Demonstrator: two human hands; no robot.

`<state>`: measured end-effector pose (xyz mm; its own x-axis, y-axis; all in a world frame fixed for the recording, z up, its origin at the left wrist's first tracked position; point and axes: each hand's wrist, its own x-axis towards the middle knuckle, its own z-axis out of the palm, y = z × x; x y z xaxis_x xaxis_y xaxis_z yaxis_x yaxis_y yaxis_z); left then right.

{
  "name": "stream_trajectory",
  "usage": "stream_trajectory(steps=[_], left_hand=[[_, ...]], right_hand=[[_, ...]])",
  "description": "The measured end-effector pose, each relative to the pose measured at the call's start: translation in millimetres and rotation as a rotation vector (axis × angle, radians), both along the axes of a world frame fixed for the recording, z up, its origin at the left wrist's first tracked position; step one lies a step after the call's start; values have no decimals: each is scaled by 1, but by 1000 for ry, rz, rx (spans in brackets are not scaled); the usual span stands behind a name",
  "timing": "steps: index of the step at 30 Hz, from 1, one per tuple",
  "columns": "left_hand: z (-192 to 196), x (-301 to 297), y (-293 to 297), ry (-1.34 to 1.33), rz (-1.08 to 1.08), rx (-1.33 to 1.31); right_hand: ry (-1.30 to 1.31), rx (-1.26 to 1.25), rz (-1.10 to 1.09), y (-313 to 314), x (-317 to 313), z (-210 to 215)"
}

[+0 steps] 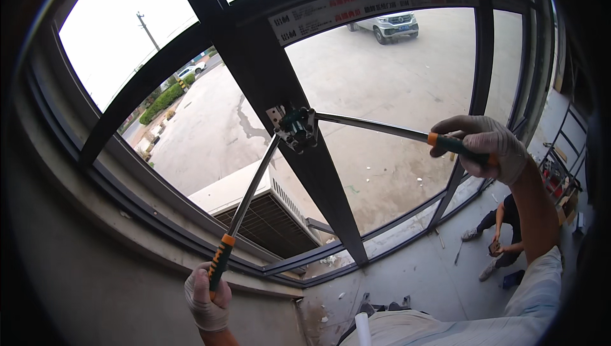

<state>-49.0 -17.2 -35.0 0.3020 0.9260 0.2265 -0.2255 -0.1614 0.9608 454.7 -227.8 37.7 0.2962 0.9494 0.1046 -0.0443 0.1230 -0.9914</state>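
A long-handled hand riveter (296, 124) has its dark green head against the dark metal window post, its two chrome arms spread wide apart. My left hand (207, 296), in a pale glove, is closed round the green and orange grip of the lower left arm. The other grip is in my gloved right hand (489, 147), held out to the right and higher up. A small silver metal plate (275, 115) with holes sits on the post (267, 66) beside the tool head. The tip of the tool is hidden.
Black window frames (480, 59) surround the post. Outside stand a white air-conditioner unit (270, 203) and a silver vehicle (394, 26). A co-worker (506, 231) crouches at the lower right, hands round a small object. Behind are tools and a metal rack (566, 136).
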Motion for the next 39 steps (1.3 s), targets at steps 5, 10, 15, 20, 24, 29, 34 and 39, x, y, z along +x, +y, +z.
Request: stream_trajectory(steps=[5, 10, 15, 20, 24, 29, 34, 39], left_hand=[[5, 12, -27, -135, -203, -178], [-8, 17, -50, -276, -305, -309], [-5, 56, -94, -244, -195, -310], [-17, 140, -154, -80, 111, -357], [0, 123, -152, -89, -7, -308], [18, 66, -106, -46, 84, -266], [19, 5, -9, -89, 181, -119], [11, -24, 76, -194, -12, -166]], right_hand=[[368, -74, 269, 2, -16, 0], [460, -168, 156, -4, -61, 3], [654, -126, 254, -7, -114, -24], [700, -41, 190, 37, -227, -55], [803, -34, 208, 33, -225, -44], [505, -83, 307, 5, -130, -43], [70, -276, 106, -1, -11, -19], [-287, -356, 65, 23, 47, 7]])
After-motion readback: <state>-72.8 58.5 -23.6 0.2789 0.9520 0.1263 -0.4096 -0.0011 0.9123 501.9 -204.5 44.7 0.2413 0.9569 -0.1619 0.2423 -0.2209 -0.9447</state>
